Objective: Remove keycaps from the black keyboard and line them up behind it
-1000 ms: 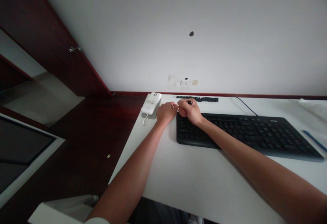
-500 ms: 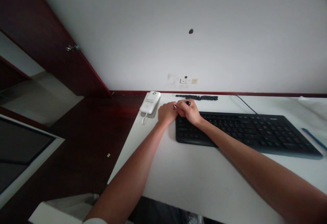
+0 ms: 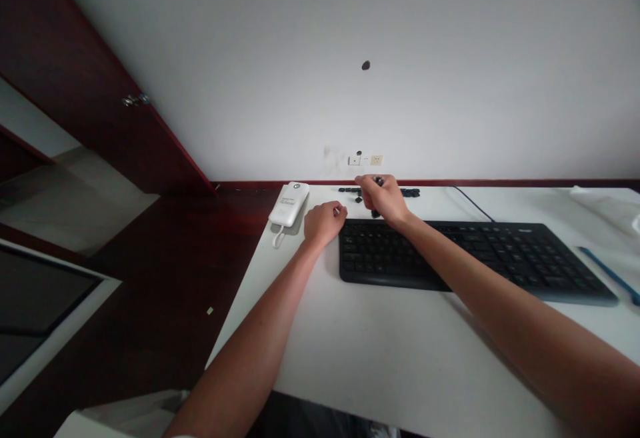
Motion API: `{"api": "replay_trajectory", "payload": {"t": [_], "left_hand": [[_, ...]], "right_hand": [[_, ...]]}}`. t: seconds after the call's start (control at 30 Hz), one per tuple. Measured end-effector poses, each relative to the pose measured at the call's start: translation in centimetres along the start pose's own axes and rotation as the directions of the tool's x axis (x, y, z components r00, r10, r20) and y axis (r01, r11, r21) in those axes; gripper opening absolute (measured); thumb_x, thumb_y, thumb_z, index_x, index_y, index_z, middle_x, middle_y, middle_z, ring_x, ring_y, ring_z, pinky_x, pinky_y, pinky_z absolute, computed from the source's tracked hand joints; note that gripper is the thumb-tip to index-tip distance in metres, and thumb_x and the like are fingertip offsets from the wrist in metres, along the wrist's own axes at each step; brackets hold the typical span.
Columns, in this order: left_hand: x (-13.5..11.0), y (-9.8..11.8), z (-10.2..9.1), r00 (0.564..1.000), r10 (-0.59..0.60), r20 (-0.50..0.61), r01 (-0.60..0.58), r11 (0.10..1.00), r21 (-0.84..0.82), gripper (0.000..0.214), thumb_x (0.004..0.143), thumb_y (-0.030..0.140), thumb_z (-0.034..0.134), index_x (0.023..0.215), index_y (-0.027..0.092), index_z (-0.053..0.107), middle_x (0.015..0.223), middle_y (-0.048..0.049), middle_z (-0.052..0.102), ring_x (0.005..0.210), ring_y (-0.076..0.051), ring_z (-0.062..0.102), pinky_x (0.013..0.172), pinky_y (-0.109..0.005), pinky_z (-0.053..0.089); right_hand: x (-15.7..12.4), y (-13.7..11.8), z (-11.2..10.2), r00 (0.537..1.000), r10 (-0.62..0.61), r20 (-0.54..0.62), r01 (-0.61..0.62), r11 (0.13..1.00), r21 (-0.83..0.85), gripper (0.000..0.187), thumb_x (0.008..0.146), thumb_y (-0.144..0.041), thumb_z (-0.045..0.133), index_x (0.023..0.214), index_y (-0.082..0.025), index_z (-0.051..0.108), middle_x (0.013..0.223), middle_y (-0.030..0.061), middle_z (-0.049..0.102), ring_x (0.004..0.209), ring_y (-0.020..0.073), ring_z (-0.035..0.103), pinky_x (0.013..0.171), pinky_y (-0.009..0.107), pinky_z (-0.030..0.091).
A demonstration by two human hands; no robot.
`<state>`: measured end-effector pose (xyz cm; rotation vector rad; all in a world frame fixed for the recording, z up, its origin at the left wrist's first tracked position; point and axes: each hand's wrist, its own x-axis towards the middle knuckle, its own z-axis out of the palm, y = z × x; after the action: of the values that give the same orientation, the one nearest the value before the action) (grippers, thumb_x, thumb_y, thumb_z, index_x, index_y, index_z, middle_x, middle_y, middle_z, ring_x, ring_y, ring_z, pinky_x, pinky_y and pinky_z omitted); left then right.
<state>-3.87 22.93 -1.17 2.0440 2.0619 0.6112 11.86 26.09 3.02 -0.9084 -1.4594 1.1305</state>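
Observation:
On the white desk, the black keyboard (image 3: 480,245) lies under my right forearm. My right hand (image 3: 384,198) is raised over the keyboard's back edge, fingers curled around small black pieces that look like keycaps (image 3: 379,181). Just below it a black keycap (image 3: 376,213) shows, and another loose keycap (image 3: 359,199) sits a little to the left. Behind them runs a row of keycaps (image 3: 411,193), partly hidden by that hand. My left hand (image 3: 324,222) rests beside the keyboard's left back corner with its fingers closed; whatever is inside cannot be made out.
A white power bank (image 3: 290,203) with a strap lies left of my left hand. A blue pen-like stick (image 3: 610,275) is right of the keyboard, with white plastic wrapping (image 3: 607,208) behind. The keyboard cable (image 3: 473,203) runs to the back edge. Wall sockets (image 3: 365,160) sit above.
My hands were together at the keyboard's left back corner; the right has lifted away up and to the right. Loose keycaps now show between the hands and the row.

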Motion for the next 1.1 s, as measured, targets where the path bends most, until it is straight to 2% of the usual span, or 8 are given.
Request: {"api": "replay_trajectory", "payload": {"t": [0.07,0.17,0.23,0.33,0.4,0.63,0.87,1.1], "left_hand": [[-0.1,0.0,-0.1,1.0,-0.004,0.002,0.004,1.0,-0.017,0.028,0.099,0.042,0.052,0.098,0.029,0.077,0.095,-0.0024,0.079,0.094,-0.023,0.072,0.079,-0.029,0.047],[-0.1,0.1,-0.1,1.0,-0.005,-0.007,0.005,1.0,-0.025,0.027,0.098,0.042,0.053,0.096,0.029,0.077,0.094,-0.0024,0.079,0.093,-0.023,0.072,0.077,-0.029,0.046],[-0.1,0.1,-0.1,1.0,0.001,-0.019,-0.001,1.0,-0.021,0.027,0.098,0.042,0.053,0.094,0.03,0.077,0.093,-0.0019,0.079,0.092,-0.023,0.072,0.075,-0.028,0.045],[-0.1,0.2,0.0,1.0,0.0,-0.017,0.0,1.0,-0.011,0.027,0.098,0.041,0.053,0.094,0.03,0.077,0.093,-0.0017,0.079,0.091,-0.022,0.072,0.074,-0.028,0.045],[-0.1,0.2,-0.1,1.0,-0.008,-0.008,0.008,1.0,-0.005,0.028,0.099,0.042,0.053,0.096,0.029,0.077,0.094,-0.0023,0.079,0.092,-0.022,0.072,0.076,-0.028,0.045],[-0.1,0.1,0.0,1.0,0.001,-0.012,-0.001,1.0,-0.008,0.029,0.099,0.042,0.052,0.096,0.03,0.077,0.094,-0.0018,0.079,0.09,-0.022,0.072,0.075,-0.028,0.045],[-0.1,-0.1,0.0,1.0,0.003,-0.015,-0.003,1.0,-0.011,0.028,0.099,0.043,0.053,0.096,0.029,0.077,0.094,-0.0018,0.079,0.091,-0.022,0.072,0.074,-0.028,0.045],[0.0,-0.2,0.1,1.0,0.002,-0.014,-0.002,1.0,-0.012,0.028,0.099,0.043,0.053,0.096,0.029,0.077,0.096,-0.0025,0.079,0.091,-0.023,0.072,0.076,-0.029,0.046]], "right_hand": [[0.8,-0.1,-1.6,0.989,-0.127,-0.08,0.101,0.958,-0.27,0.047,0.092,-0.044,0.058,0.054,-0.023,0.04,0.049,-0.0019,0.039,0.048,0.0115,0.033,0.046,0.028,0.025],[1.4,0.5,-3.5,0.975,-0.223,0.002,0.162,0.702,-0.693,0.041,0.092,-0.044,0.06,0.059,-0.02,0.059,0.054,0.0021,0.053,0.055,0.0149,0.046,0.055,0.03,0.033],[1.5,1.2,-4.2,0.981,-0.15,0.126,0.188,0.533,-0.825,0.028,0.091,-0.041,0.064,0.075,-0.019,0.073,0.068,0.0055,0.068,0.065,0.0185,0.058,0.062,0.03,0.039],[1.5,2.3,-4.5,0.97,-0.019,0.243,0.228,0.426,-0.876,0.02,0.091,-0.03,0.064,0.1,-0.023,0.08,0.099,0.0081,0.078,0.084,0.0233,0.069,0.071,0.03,0.046],[1.5,2.8,-4.6,0.964,0.024,0.265,0.234,0.399,-0.887,0.025,0.091,-0.025,0.063,0.109,-0.026,0.08,0.108,0.0079,0.078,0.092,0.0251,0.071,0.075,0.031,0.048],[1.7,3.5,-4.9,0.958,0.082,0.276,0.232,0.349,-0.908,0.033,0.092,-0.025,0.066,0.122,-0.031,0.077,0.104,0.0079,0.079,0.093,0.0259,0.072,0.078,0.032,0.05],[1.6,2.3,-4.8,0.949,0.121,0.291,0.242,0.309,-0.92,0.023,0.089,-0.025,0.067,0.106,-0.028,0.081,0.099,0.0082,0.079,0.09,0.0263,0.071,0.071,0.031,0.048],[1.7,1.4,-5.0,0.93,0.136,0.342,0.28,0.341,-0.898,0.011,0.083,-0.024,0.073,0.091,-0.024,0.08,0.09,0.0078,0.077,0.082,0.0246,0.069,0.071,0.031,0.046]]}}
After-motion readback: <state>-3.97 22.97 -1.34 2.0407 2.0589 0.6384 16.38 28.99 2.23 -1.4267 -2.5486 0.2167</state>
